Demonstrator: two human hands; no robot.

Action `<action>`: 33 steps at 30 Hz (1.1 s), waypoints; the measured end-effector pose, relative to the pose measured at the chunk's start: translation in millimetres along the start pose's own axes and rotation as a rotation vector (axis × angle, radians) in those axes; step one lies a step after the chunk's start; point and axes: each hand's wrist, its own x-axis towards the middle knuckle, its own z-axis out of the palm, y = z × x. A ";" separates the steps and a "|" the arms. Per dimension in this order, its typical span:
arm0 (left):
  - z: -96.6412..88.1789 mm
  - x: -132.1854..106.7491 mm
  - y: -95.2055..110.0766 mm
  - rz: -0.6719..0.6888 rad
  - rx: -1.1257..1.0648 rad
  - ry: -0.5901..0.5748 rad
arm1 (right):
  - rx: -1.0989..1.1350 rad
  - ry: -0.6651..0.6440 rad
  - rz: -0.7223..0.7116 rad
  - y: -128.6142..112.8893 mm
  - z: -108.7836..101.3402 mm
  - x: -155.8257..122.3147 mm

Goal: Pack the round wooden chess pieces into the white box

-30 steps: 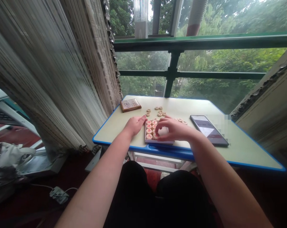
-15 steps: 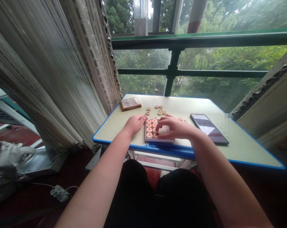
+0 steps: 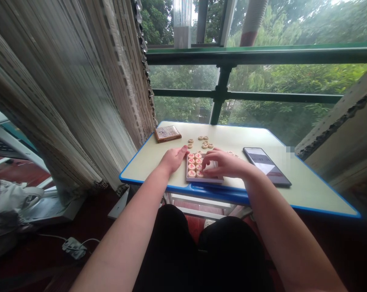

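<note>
Reaching forward over the table [image 3: 147, 170], both your bare forearms slant in from the near edge and converge on a shallow box [image 3: 205, 180] near the table's near edge. Your left hand [image 3: 172, 159] lies at the box's left side, wrist low, fingers close together, thumb pointing right toward the far left corner; you appear to touch the box there, but whether you grip it cannot be told. Your right hand [image 3: 221, 163] arches over the right part of the box, wrist raised a little, fingers curled downward and slightly parted. Its fingertips meet the right of two columns of red-marked round pieces [image 3: 191, 166] inside the box; whether you pinch one cannot be told, as the fingers hide it. Loose pieces [image 3: 205, 145] lie on the table beyond the box, a phone [image 3: 267, 167] to the right, and a flat brown case [image 3: 168, 134] at the far left.
</note>
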 end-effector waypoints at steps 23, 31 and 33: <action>-3.2 -1.9 6.4 -0.016 0.009 -0.004 | -0.046 0.140 0.144 8.0 0.2 3.6; 0.0 -0.3 1.8 -0.040 -0.030 0.015 | -0.214 0.409 0.428 22.3 0.0 6.3; 0.6 1.2 -0.1 -0.061 -0.007 0.043 | -0.222 0.401 0.475 26.5 0.4 6.1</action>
